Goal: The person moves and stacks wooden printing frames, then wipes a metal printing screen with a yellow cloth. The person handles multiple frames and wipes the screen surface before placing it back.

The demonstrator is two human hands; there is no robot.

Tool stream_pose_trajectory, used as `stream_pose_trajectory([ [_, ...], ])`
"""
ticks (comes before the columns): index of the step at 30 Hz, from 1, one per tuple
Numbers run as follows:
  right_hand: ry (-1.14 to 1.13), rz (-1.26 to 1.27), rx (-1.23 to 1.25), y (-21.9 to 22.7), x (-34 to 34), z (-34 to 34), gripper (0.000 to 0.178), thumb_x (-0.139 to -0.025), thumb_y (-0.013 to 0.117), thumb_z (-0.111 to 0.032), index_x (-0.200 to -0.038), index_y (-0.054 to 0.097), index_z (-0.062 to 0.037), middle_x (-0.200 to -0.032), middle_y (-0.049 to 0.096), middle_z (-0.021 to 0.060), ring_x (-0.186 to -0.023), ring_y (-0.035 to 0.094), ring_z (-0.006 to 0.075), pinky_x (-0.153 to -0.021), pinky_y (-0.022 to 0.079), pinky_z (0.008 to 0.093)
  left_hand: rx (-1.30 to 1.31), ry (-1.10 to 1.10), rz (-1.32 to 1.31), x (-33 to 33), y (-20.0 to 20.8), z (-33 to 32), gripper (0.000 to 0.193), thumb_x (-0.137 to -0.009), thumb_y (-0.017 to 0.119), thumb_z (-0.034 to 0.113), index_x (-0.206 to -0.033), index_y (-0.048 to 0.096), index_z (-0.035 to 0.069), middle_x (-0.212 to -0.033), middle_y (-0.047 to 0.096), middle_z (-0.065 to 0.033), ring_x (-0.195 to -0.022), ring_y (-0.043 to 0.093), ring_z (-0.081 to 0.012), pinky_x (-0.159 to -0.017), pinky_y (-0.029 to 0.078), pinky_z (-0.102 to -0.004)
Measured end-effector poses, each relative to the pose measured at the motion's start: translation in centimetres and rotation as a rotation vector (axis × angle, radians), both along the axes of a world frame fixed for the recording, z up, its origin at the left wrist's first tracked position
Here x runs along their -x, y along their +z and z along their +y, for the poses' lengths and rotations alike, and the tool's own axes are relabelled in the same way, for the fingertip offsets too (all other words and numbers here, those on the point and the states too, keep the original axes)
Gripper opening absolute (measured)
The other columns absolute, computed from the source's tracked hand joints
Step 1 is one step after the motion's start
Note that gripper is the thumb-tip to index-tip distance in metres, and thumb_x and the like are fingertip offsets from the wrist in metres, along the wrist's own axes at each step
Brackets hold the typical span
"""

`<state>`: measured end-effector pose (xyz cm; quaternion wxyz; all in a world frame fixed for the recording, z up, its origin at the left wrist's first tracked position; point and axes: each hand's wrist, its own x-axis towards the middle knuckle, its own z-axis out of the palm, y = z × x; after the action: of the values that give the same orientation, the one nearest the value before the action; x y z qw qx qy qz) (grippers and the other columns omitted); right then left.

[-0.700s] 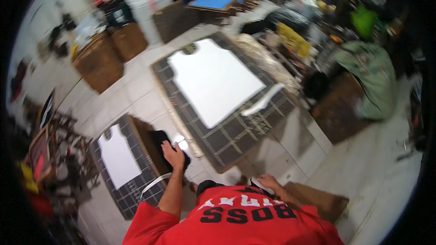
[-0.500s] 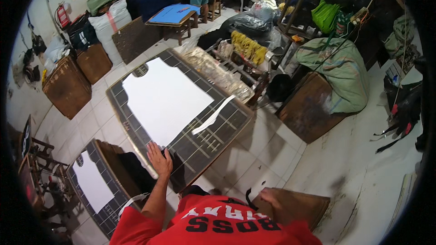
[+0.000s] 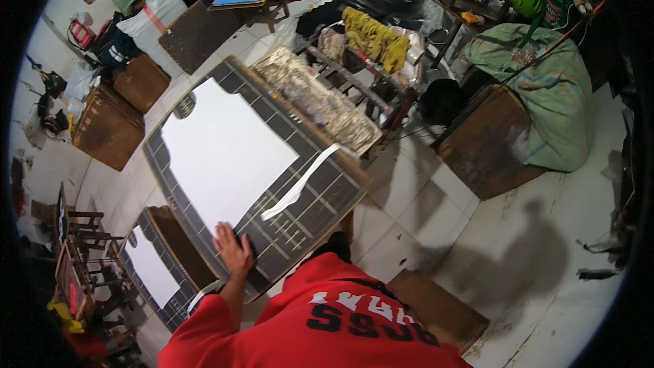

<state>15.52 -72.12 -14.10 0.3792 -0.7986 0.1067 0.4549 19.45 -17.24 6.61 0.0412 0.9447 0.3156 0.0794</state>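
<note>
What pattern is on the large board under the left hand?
The board is dark grey with pale grid lines, best seen in the head view.

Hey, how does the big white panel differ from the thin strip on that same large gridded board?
The white panel is broad and roughly shirt-shaped; the strip is narrow and gently curved. The left hand is at the panel's near end; no hand is at the strip. Both are white and lie on the dark board.
</note>
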Motion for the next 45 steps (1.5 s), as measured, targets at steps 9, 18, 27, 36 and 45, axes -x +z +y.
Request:
stream_pose_trajectory([
  [9,0.051,-0.293,-0.011,9.7,-29.2,2.4,0.044,-0.084,0.057,-0.034,-0.115,0.058,-0.0024,-0.099,0.064,0.0164,-0.090,0.062,0.0254,-0.081,0.046,0.0336,0.026,0.128,0.164,-3.4,1.7,-0.1,0.052,-0.090,0.046,0.026,-0.134,0.034,0.002,-0.142,0.030,-0.0183,-0.132,0.026,-0.0318,-0.107,0.017,-0.0485],
  [18,0.137,-0.084,-0.336,8.1,-44.9,21.6,0.047,-0.084,0.061,-0.023,-0.125,0.048,-0.0037,-0.114,0.057,0.0118,-0.101,0.054,0.0169,-0.080,0.044,0.0285,-0.134,0.806,-0.241,-8.4,0.9,-14.9,0.052,-0.094,0.041,0.033,-0.134,0.034,0.000,-0.140,0.030,-0.0214,-0.130,0.029,-0.0341,-0.106,0.022,-0.0444],
  [27,0.601,0.064,-0.306,13.6,-48.4,21.5,0.020,-0.085,0.059,-0.021,-0.090,0.062,-0.0019,-0.071,0.061,0.0060,-0.059,0.056,0.0119,-0.052,0.044,0.0279,0.352,1.636,-0.061,2.1,-2.3,-39.0,0.058,-0.091,0.043,0.041,-0.125,0.041,-0.006,-0.129,0.042,-0.0279,-0.120,0.040,-0.0389,-0.099,0.032,-0.0443],
  [36,0.341,-0.127,-0.526,18.6,-53.4,28.1,0.038,-0.084,0.061,-0.030,-0.110,0.056,-0.0027,-0.082,0.061,0.0044,-0.070,0.059,0.0150,-0.059,0.048,0.0286,1.448,1.710,-1.144,-2.1,-9.6,-41.7,0.070,-0.088,0.030,0.063,-0.125,0.038,0.004,-0.114,0.054,-0.0164,-0.095,0.058,-0.0302,-0.074,0.048,-0.0446],
  [45,0.555,-0.420,-0.221,16.6,-51.8,21.0,0.042,-0.081,0.061,-0.028,-0.116,0.054,-0.0042,-0.090,0.061,0.0091,-0.086,0.058,0.0221,-0.074,0.046,0.0352,1.788,1.085,-1.598,-16.2,-6.6,-29.1,0.101,-0.075,0.032,0.080,-0.143,0.008,0.009,-0.144,0.022,-0.0154,-0.125,0.033,-0.0349,-0.102,0.026,-0.0514],
])
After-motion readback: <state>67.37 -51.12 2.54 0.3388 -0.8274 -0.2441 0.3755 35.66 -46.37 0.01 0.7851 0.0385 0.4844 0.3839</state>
